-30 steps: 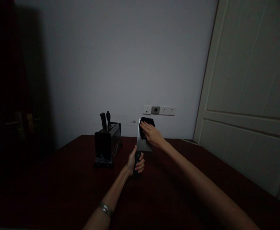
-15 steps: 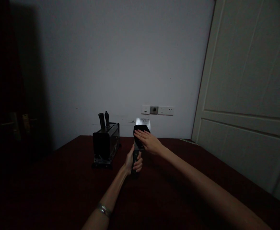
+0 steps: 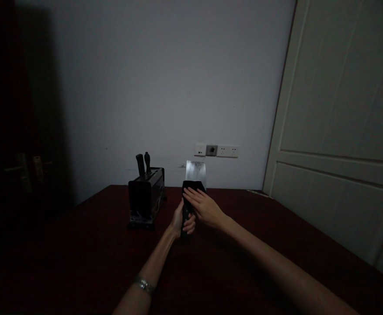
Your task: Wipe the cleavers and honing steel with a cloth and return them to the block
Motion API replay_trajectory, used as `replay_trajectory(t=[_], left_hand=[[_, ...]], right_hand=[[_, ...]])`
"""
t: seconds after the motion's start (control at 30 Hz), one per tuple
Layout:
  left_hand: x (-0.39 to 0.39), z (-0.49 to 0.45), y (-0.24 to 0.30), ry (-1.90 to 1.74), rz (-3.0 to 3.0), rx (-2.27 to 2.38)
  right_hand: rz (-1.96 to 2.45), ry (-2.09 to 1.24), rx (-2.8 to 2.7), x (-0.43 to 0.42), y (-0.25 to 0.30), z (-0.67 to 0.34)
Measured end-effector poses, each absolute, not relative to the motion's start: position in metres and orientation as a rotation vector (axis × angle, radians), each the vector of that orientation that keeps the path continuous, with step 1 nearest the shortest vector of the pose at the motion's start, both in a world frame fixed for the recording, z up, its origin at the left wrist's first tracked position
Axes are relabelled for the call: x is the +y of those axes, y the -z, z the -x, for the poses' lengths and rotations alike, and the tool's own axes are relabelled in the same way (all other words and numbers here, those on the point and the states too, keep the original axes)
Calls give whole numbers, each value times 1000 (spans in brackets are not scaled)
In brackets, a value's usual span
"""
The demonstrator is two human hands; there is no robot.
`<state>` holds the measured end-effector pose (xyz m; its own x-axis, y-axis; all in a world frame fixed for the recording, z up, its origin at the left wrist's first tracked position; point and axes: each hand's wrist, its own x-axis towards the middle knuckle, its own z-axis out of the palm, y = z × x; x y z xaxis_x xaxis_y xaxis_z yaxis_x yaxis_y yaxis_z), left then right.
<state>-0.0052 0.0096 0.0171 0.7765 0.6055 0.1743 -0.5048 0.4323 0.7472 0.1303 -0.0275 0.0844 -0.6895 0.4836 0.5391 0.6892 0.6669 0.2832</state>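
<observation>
My left hand (image 3: 182, 221) is wrapped round the dark handle of a cleaver, holding it upright over the dark red table (image 3: 80, 258). The cleaver's bright steel blade (image 3: 196, 171) sticks up above my hands. My right hand (image 3: 204, 207) lies with fingers flat against a black cloth (image 3: 192, 187), pressing it onto the lower part of the blade, just above my left hand. A bracelet sits on my left wrist.
A black knife block (image 3: 145, 197) with two dark handles sticking out stands on the table just left of my hands. Wall sockets (image 3: 216, 151) are on the grey wall behind. A pale door (image 3: 339, 131) fills the right side. The left side is very dark.
My right hand has slid the black cloth down the blade from its top to near the handle, baring the upper steel. My left hand has kept its grip.
</observation>
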Motion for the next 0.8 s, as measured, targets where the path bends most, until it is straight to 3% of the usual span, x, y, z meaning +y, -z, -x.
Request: replay_trajectory(t=[0.43, 0.8], left_hand=[[8, 6, -20, -687, -959, 37], [10, 6, -19, -735, -898, 212]], right_hand=[[1087, 725, -2192, 30, -133, -131], [924, 622, -2435, -27, -82, -131]])
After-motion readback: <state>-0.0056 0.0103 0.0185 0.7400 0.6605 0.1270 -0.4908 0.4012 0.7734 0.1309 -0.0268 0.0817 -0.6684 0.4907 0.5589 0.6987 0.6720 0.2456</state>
